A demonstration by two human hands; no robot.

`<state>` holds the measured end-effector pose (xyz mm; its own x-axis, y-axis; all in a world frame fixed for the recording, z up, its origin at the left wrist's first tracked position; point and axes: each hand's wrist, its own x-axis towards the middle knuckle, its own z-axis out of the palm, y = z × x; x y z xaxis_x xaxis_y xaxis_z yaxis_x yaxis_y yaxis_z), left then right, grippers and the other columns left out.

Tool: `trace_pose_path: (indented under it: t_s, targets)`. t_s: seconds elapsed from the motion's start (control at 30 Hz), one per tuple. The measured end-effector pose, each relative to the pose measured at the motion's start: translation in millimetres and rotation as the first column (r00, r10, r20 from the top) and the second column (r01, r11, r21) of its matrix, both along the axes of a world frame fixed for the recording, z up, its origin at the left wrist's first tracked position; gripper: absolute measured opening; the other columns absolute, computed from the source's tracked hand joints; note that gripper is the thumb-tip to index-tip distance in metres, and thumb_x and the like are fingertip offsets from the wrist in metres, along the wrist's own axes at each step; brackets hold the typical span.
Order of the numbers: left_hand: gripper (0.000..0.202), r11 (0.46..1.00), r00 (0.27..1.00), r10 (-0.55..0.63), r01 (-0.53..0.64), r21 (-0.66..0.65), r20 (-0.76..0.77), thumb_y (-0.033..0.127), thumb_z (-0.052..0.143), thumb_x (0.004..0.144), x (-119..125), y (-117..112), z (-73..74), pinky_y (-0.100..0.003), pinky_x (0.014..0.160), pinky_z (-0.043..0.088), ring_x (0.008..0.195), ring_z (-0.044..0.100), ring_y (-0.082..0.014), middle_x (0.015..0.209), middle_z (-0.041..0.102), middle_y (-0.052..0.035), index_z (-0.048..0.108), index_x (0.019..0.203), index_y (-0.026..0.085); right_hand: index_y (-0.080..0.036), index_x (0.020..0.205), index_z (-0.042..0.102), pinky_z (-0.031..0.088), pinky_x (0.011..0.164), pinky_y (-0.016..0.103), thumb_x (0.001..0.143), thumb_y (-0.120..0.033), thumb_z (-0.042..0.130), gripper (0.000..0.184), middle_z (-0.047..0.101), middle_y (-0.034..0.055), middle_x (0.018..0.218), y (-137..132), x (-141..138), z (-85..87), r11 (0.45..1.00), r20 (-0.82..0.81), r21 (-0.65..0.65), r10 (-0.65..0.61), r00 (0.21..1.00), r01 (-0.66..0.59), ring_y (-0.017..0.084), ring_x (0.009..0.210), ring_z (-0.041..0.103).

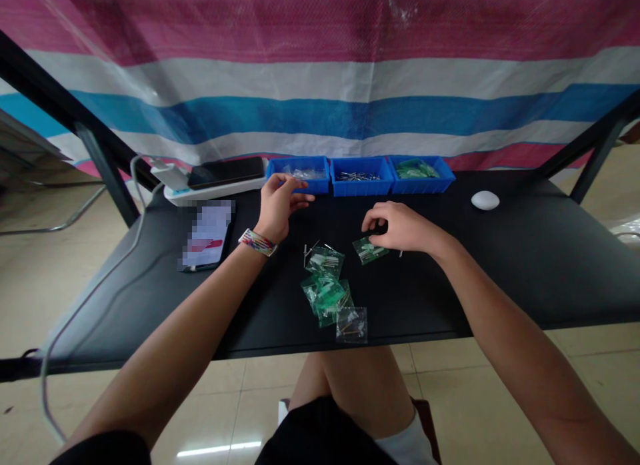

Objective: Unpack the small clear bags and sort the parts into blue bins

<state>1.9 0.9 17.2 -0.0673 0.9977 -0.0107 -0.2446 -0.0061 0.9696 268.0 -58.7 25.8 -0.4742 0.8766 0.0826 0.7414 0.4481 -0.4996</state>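
My left hand [281,205] reaches to the front edge of the left blue bin [323,184], which holds clear plastic bags. Its thumb and fingers are apart, with nothing visible between them. The fingers of my right hand [404,226] are curled, the thumb at a small green plastic bag [367,252] with pale pieces inside. A thin metal piece [401,254] shows just below this hand. Between my arms lie a pile of green bags [327,292], a clear bag [351,325] with small parts, and loose metal pins [306,254].
The middle blue bin [361,187] holds metal pins; the right blue bin [423,186] holds green bags. A white power strip [220,190] carries a dark phone [227,172]. Another phone [207,235] lies at left, near a white cable [95,288]. A white oval object [485,200] sits at right.
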Motion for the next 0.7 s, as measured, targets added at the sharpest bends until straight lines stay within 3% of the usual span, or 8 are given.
trace_pose_path:
  t_s: [0.13,0.3,0.5,0.6,0.7]
  targets:
    - [0.027,0.999,0.999,-0.021,0.022,0.024,-0.046,0.021,0.073,0.075,2,-2,-0.3,-0.019,0.052,0.053,0.060,0.073,-0.0126,0.087,0.071,0.0019,0.052,0.093,0.021,-0.021,0.076,0.077,0.046,0.077,0.032,0.074,-0.011,0.073,0.011,0.070,0.0036,0.087,2,0,-4.3,0.999,0.038,-0.009,0.053,0.998,-0.052,0.021,0.087,0.062]
    - [0.042,0.999,0.996,0.007,-0.010,-0.032,-0.088,0.019,0.068,0.076,0,-2,-0.1,-0.020,0.051,0.052,0.056,0.069,-0.0115,0.086,0.073,-0.0003,0.060,0.117,0.019,-0.020,0.070,0.072,0.045,0.077,0.032,0.074,-0.009,0.072,0.012,0.069,0.0039,0.084,1,-3,-4.1,0.998,0.018,-0.014,0.068,0.998,-0.068,0.021,0.086,0.062]
    - [0.064,0.989,0.981,-0.125,0.111,-0.097,-0.150,0.023,0.065,0.081,-4,-1,1.6,-0.022,0.053,0.053,0.057,0.069,-0.0134,0.086,0.077,-0.0035,0.053,0.143,0.015,-0.019,0.078,0.066,0.045,0.067,0.030,0.080,-0.012,0.069,0.008,0.067,0.0011,0.077,-1,-9,-1.9,0.995,-0.161,-0.066,-0.085,0.983,0.076,0.017,0.072,0.062]
    - [0.074,0.982,0.964,-0.179,0.164,-0.092,-0.196,0.023,0.063,0.083,-5,-1,-0.6,-0.023,0.054,0.054,0.058,0.069,-0.0138,0.084,0.077,-0.0030,0.045,0.154,0.016,-0.019,0.082,0.064,0.047,0.060,0.028,0.081,-0.013,0.068,0.008,0.065,-0.0005,0.074,-1,-14,-4.3,0.981,-0.359,-0.153,-0.169,0.918,0.121,0.015,0.066,0.061]
    - [0.075,0.982,0.951,-0.180,0.190,0.017,-0.249,0.023,0.063,0.084,-5,0,-4.9,-0.022,0.055,0.054,0.057,0.068,-0.0125,0.082,0.075,0.0003,0.043,0.156,0.020,-0.018,0.100,0.069,0.056,0.055,0.029,0.081,-0.015,0.071,0.019,0.066,0.0006,0.079,0,-19,-6.1,0.934,-0.577,-0.333,-0.309,0.756,0.128,0.016,0.064,0.066]
